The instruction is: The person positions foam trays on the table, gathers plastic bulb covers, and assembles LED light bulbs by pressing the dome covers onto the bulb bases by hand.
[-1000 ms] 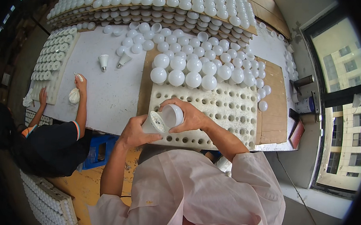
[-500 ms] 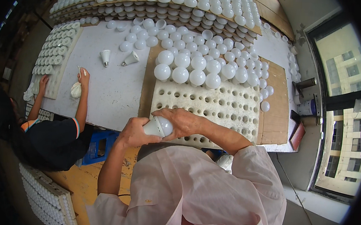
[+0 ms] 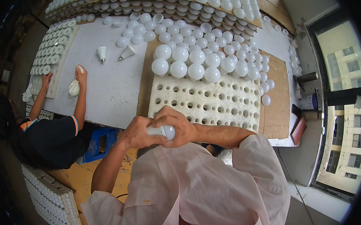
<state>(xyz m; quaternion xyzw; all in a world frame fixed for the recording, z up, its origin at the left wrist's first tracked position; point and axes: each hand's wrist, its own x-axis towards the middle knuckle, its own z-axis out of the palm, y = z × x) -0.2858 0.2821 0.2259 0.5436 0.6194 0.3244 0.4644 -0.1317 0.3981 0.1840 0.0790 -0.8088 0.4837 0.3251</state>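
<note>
My left hand (image 3: 139, 132) is wrapped round the white base of an LED light bulb (image 3: 169, 132), just in front of my chest. Curled over its round dome is my right hand (image 3: 176, 124), which hides much of the bulb. The bulb lies sideways, dome to the right. Directly beyond my hands is a white foam board (image 3: 206, 98) with rows of holes. Rows of white bulb domes (image 3: 178, 69) cover its far part.
Two bulbs (image 3: 101, 54) (image 3: 127, 52) lie on the white table (image 3: 103, 80). Stacked trays of domes (image 3: 154, 4) line the back. At the left, a co-worker's hand (image 3: 81, 75) holds a white pouch (image 3: 74, 88) beside a tray of bulb bases (image 3: 51, 49). A window (image 3: 343, 53) is at the right.
My right hand has closed further over the bulb, its fingers now across the top near my left hand. The bulb has turned from tilted to nearly level, and less of it shows.
</note>
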